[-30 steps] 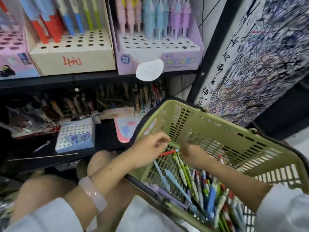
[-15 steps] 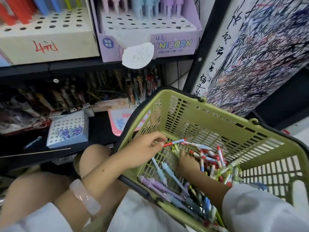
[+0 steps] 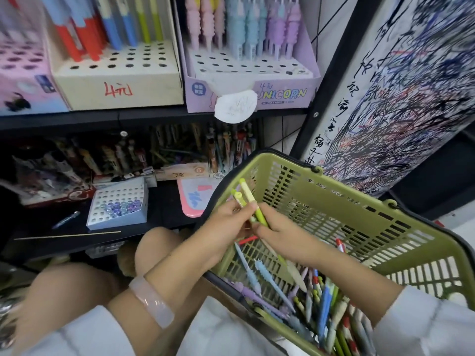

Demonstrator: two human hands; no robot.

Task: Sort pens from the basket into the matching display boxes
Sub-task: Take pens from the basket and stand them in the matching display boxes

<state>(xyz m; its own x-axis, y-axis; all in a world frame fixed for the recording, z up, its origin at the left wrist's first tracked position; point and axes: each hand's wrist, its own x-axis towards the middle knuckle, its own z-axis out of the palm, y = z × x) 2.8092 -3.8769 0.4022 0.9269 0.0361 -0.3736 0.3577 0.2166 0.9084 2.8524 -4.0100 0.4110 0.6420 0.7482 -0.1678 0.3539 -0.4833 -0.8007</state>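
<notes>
Head view: black shelf unit point(image 3: 154, 116) fills the left and top, scribbled-over paper panel point(image 3: 411, 98) runs along its right side. Upper shelf carries a cream display box point(image 3: 120, 80) with red "4" writing and red, blue and yellow-green pens standing in its holes; just beside it on the right is a lilac "UNICORN" display box point(image 3: 282, 95) with pink, blue and purple ridged pens upright in the back rows. A white paper tag point(image 3: 235, 106) hangs off its front edge. Lower shelf holds a small white perforated box point(image 3: 117, 204) with bluish caps in a few holes.

Green basket point(image 3: 347, 219) sits tilted at lower right, against the person's lap. Loose pile of pens point(image 3: 321, 304) lies in its low corner, mixed colours.

Both hands meet over the basket's near-left rim. Left hand point(image 3: 226, 222) has fingers curled round a small bunch of yellow-green pens point(image 3: 246, 199), tips pointing up and away. Right hand point(image 3: 277, 235) pinches the lower end of the same bunch, touching the left hand. Exact pen count in the bunch is unclear, blurred. Pale pink bangle point(image 3: 151, 301) on the left wrist.
</notes>
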